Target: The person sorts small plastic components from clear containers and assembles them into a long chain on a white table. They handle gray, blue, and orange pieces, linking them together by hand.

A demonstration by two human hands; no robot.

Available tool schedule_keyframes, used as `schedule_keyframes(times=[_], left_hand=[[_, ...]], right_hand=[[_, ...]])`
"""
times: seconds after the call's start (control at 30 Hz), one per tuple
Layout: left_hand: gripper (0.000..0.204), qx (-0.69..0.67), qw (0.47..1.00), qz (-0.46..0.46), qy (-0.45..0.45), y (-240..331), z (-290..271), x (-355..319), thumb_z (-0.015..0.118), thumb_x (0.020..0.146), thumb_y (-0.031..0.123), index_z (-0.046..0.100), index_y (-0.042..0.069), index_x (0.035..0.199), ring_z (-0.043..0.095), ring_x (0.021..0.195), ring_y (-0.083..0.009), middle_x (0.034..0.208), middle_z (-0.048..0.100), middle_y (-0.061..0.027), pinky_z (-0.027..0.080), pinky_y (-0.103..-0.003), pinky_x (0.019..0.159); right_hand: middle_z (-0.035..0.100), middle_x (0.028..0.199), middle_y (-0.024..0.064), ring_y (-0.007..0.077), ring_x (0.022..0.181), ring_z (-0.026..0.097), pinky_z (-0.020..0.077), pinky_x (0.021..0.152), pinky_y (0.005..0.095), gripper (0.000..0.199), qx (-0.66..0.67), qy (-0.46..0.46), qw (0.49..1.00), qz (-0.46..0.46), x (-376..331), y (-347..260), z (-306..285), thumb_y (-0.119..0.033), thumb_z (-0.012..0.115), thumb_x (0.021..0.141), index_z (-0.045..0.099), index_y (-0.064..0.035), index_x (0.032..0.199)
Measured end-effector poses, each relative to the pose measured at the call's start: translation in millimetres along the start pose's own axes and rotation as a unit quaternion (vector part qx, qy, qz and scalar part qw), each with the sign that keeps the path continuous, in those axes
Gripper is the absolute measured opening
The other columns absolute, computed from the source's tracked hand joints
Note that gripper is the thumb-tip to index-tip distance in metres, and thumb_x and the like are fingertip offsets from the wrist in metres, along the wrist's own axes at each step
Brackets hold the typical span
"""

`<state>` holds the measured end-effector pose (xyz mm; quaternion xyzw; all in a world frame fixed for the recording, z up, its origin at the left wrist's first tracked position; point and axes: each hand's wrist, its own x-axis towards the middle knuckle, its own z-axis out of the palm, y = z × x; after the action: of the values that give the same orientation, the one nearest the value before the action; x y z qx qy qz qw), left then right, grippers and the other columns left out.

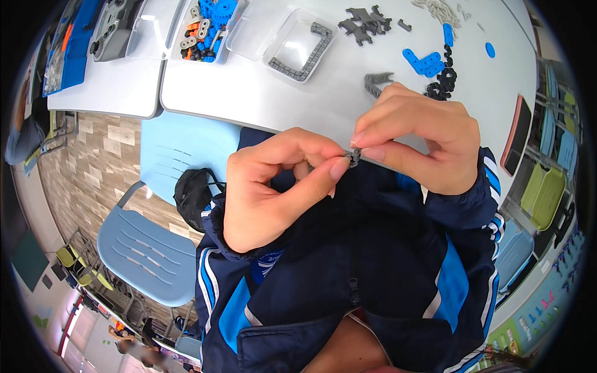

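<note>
In front of my chest, at the near edge of the white table, both hands are raised and meet at their fingertips. My left hand (273, 186) pinches a small dark grey plastic chain link (353, 156) between thumb and index finger. From the other side, my right hand (429, 137) pinches the same small piece, or one joined to it; the fingertips hide most of it. Just beyond the right hand lies a short curved strip of grey chain links (375, 82). A clear plastic box (297, 53) farther left holds a longer grey chain, bent along its walls.
Loose dark grey links (365, 25), blue beams (425, 63), black connector pieces (445, 81) and pale grey pegs (440, 11) lie across the table (249, 93). A box of mixed parts (205, 31) stands left. A phone-like slab (515, 135) rests at the right edge. Blue chairs (149, 255) are beside me.
</note>
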<state>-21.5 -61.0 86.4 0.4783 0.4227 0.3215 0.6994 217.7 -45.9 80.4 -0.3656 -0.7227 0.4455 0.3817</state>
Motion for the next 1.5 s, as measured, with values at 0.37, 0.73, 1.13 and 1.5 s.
schedule_keyframes(times=[0.37, 0.73, 1.13, 1.5], left_hand=[[0.011, 0.049, 0.997, 0.040, 0.035, -9, 15, 2, 0.076, 0.093, -0.001, 0.072, -0.002, 0.103, 0.060, 0.066, -0.0047, 0.083, 0.072, -0.0034, 0.043, -0.019, 0.062], [0.008, 0.054, 0.996, 0.022, 0.064, -4, 21, 2, 0.075, 0.093, -0.002, 0.072, -0.004, 0.100, 0.066, 0.070, -0.0104, 0.083, 0.071, -0.0065, 0.046, -0.021, 0.065], [0.012, 0.029, 0.998, 0.046, 0.023, -15, 21, 5, 0.074, 0.095, -0.001, 0.072, -0.003, 0.106, 0.066, 0.070, -0.0057, 0.083, 0.073, -0.0043, 0.048, -0.020, 0.061], [0.008, 0.164, 0.982, 0.087, -0.013, -20, 15, 11, 0.077, 0.092, 0.002, 0.077, 0.000, 0.100, 0.057, 0.055, -0.0061, 0.072, 0.071, -0.0058, 0.042, -0.021, 0.052]], right_hand=[[0.074, 0.084, 0.0121, 0.0196, 0.076, 0.068, 0.0480, 0.073, 0.0323, 0.019, 0.040, 0.007, 0.998, 0.057, -6, -5, -7, 0.011, 0.075, 0.077, 0.074, 0.0022, 0.094], [0.073, 0.084, 0.0116, 0.0188, 0.074, 0.065, 0.0477, 0.072, 0.0315, 0.017, 0.058, 0.019, 0.995, 0.078, -6, -3, -4, 0.011, 0.074, 0.078, 0.072, 0.0023, 0.093], [0.073, 0.082, 0.0107, 0.0212, 0.070, 0.065, 0.0485, 0.064, 0.0307, 0.017, 0.013, -0.019, 0.999, 0.046, -5, 0, -11, 0.010, 0.074, 0.074, 0.074, 0.0005, 0.088], [0.074, 0.084, 0.0090, 0.0224, 0.074, 0.069, 0.0520, 0.066, 0.0296, 0.014, -0.004, -0.102, 0.991, 0.083, -4, 4, -18, 0.006, 0.073, 0.076, 0.074, -0.0019, 0.088]])
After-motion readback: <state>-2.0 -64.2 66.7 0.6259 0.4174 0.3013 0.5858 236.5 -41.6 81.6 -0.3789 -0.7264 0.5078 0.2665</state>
